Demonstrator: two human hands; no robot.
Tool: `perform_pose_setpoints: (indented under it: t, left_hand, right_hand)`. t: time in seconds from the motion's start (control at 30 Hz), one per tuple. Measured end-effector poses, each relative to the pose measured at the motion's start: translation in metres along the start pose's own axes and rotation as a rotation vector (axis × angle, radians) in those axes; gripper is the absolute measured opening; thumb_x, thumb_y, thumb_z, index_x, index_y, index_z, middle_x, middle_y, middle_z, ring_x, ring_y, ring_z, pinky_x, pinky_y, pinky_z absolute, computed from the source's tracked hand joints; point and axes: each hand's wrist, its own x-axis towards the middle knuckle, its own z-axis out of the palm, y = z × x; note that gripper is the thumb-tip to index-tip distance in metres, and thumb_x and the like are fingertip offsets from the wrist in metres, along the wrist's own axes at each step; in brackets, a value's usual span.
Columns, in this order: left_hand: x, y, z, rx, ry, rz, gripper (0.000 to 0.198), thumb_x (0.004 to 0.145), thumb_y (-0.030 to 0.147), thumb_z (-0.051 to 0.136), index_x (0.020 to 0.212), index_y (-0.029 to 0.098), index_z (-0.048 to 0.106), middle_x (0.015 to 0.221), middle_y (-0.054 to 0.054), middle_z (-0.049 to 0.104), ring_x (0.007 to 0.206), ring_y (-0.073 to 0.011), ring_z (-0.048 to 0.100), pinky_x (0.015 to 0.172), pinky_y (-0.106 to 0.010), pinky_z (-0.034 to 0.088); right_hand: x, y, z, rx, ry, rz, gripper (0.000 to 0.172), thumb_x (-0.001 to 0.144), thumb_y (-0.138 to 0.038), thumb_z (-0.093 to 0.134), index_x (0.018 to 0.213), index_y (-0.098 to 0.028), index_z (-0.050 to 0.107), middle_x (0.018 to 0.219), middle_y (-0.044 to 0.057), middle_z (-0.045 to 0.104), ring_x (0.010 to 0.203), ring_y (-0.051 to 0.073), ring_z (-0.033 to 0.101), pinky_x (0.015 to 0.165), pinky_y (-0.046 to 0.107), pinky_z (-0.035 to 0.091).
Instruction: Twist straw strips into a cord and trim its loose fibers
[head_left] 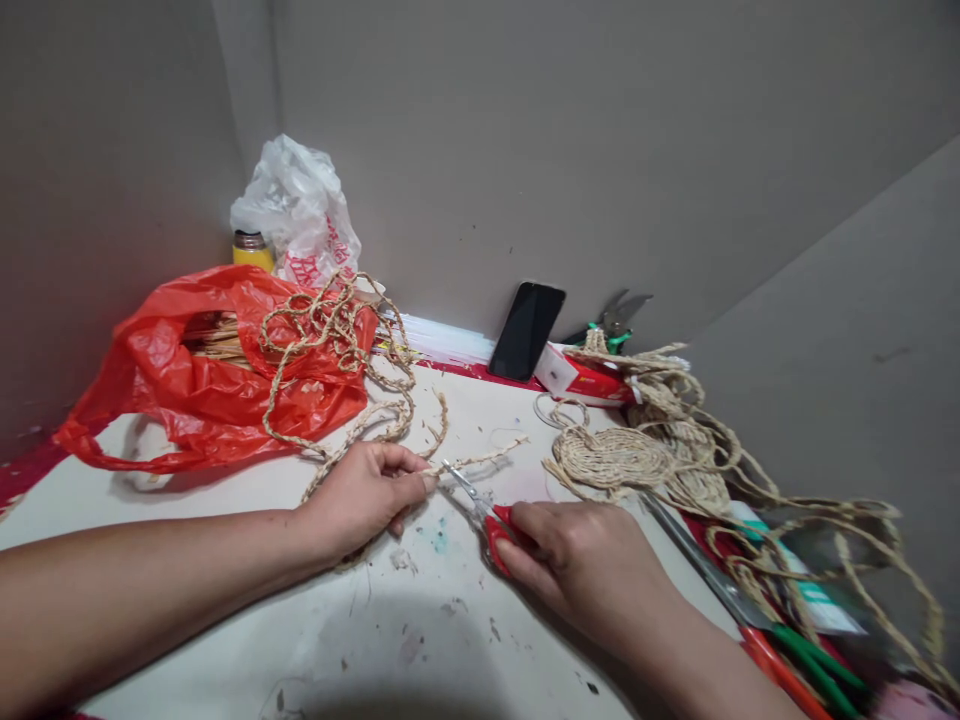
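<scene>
My left hand (367,495) pinches a braided straw rope (480,460) between thumb and fingers, and its short free end sticks out to the right. The rest of that rope trails left in loose loops up onto a red plastic bag. My right hand (581,560) is closed around the red handles of small scissors (469,490). Their metal blades point up and left, with the tips at the rope just beside my left fingertips. Whether the blades have closed on the rope I cannot make out.
The red bag (172,400) with straw inside lies at left. A phone (527,330) leans on the back wall. Coiled woven straw pieces (615,460), larger scissors (697,560) and loose rope crowd the right side. A yellow jar (253,252) and white bag (300,200) stand behind.
</scene>
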Motion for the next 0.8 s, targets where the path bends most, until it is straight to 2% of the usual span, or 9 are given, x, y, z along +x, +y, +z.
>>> perform_pose_setpoints:
  t: [0.17,0.33,0.5,0.8]
  left_hand:
    - [-0.001,-0.001,0.001,-0.028,0.039,0.000,0.022,0.063,0.030,0.070,0.074,0.012,0.066,0.057,0.003,0.055,0.049,-0.0060,0.042,0.049,-0.020,0.033]
    - [0.001,-0.006,0.000,-0.058,0.007,0.004,0.024,0.061,0.028,0.072,0.078,0.011,0.070,0.064,0.001,0.061,0.058,-0.0084,0.047,0.061,-0.022,0.037]
    - [0.000,-0.008,-0.001,-0.047,-0.017,0.009,0.023,0.061,0.027,0.073,0.078,0.012,0.071,0.066,0.000,0.061,0.060,-0.0091,0.048,0.064,-0.023,0.038]
    - [-0.001,-0.003,0.000,-0.041,0.015,-0.016,0.022,0.064,0.028,0.070,0.079,0.012,0.070,0.063,0.001,0.059,0.058,-0.0081,0.045,0.060,-0.022,0.036]
  right_hand:
    - [0.003,-0.006,-0.005,0.083,-0.053,0.068,0.029,0.080,-0.037,0.051,0.057,-0.020,0.054,0.048,-0.002,0.055,0.041,0.010,0.040,0.048,0.026,0.019]
    - [0.004,-0.011,-0.008,0.087,-0.049,0.091,0.027,0.076,-0.038,0.054,0.056,-0.020,0.052,0.047,-0.002,0.053,0.042,0.010,0.039,0.048,0.026,0.018]
    - [0.005,-0.008,-0.005,0.075,-0.072,0.096,0.028,0.076,-0.038,0.052,0.055,-0.020,0.051,0.047,-0.002,0.052,0.043,0.010,0.038,0.049,0.026,0.018]
    - [0.001,0.001,-0.004,0.116,-0.089,0.030,0.032,0.082,-0.037,0.049,0.056,-0.019,0.053,0.049,-0.002,0.053,0.042,0.009,0.040,0.048,0.026,0.018]
